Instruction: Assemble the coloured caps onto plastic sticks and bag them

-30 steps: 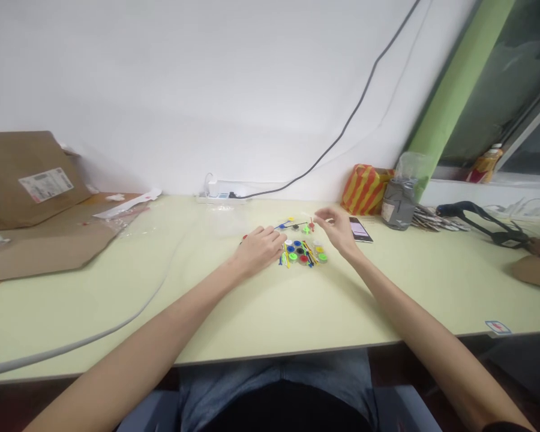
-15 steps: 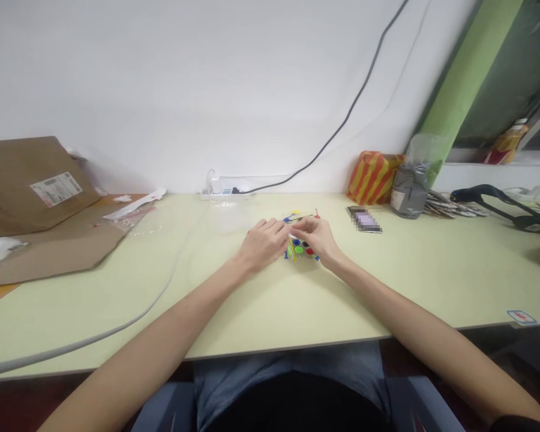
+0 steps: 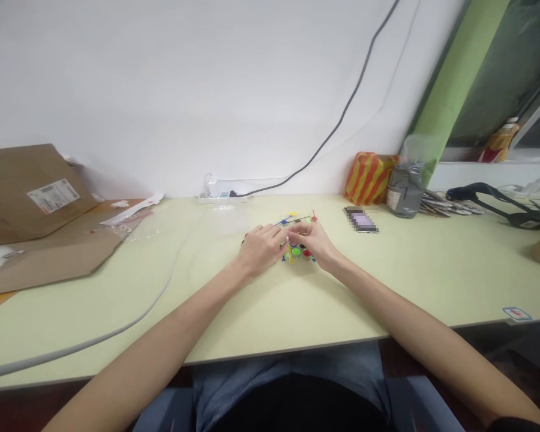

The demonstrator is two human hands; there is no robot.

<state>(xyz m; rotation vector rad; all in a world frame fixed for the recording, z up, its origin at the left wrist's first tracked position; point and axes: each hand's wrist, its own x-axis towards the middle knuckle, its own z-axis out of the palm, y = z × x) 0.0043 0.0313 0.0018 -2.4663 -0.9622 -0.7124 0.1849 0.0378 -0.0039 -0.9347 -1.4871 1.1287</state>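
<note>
At the middle of the table, my left hand (image 3: 261,247) and my right hand (image 3: 315,241) meet at the fingertips. The right thumb and forefinger are pinched together, and the left fingers are curled in. A tiny white spot shows between the fingertips, too small to name. Just below them sits a cluster of small round pieces, among them a green round piece (image 3: 296,252) and a red round piece (image 3: 306,254). Thin yellow and blue pieces stick out beside these, partly hidden by the hands. Behind the fingers lie small coloured stick-like pieces (image 3: 284,222), blue, yellow and red.
To the left is a brown paper bag (image 3: 36,192), with clear plastic wrap (image 3: 137,223) near it. A power strip (image 3: 220,197) lies along the wall. On the right are a phone (image 3: 360,219), a striped bag (image 3: 369,179) and a grey pouch (image 3: 404,192). A grey cable (image 3: 130,324) crosses the left side.
The view has shifted slightly. Both hands remain together over the small coloured pieces, with the left fingers turned a little.
</note>
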